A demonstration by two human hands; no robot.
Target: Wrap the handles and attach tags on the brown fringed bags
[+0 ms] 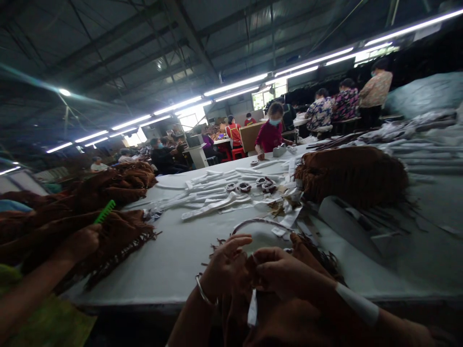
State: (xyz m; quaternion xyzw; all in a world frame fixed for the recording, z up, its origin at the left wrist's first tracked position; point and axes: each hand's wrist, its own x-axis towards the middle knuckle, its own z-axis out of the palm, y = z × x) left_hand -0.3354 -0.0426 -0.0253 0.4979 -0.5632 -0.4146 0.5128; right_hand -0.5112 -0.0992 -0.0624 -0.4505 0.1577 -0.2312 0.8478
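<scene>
A brown fringed bag, with a thin curved handle rising from it, lies against the table's near edge and hangs down toward me. My left hand, wearing a silver bangle, grips its upper edge with the fingers bent toward the right. Close beside it my right hand is closed in a pinch at the same edge; a pale strip of tape is stuck on this forearm. Below both hands dangles a narrow white strip. What lies exactly between the fingertips is hidden.
At left, another person's hand holds a green comb over brown fringed material. White wrapped straps, tape rolls, a fringed brown bag and a grey tape dispenser lie on the white table. A co-worker stands opposite.
</scene>
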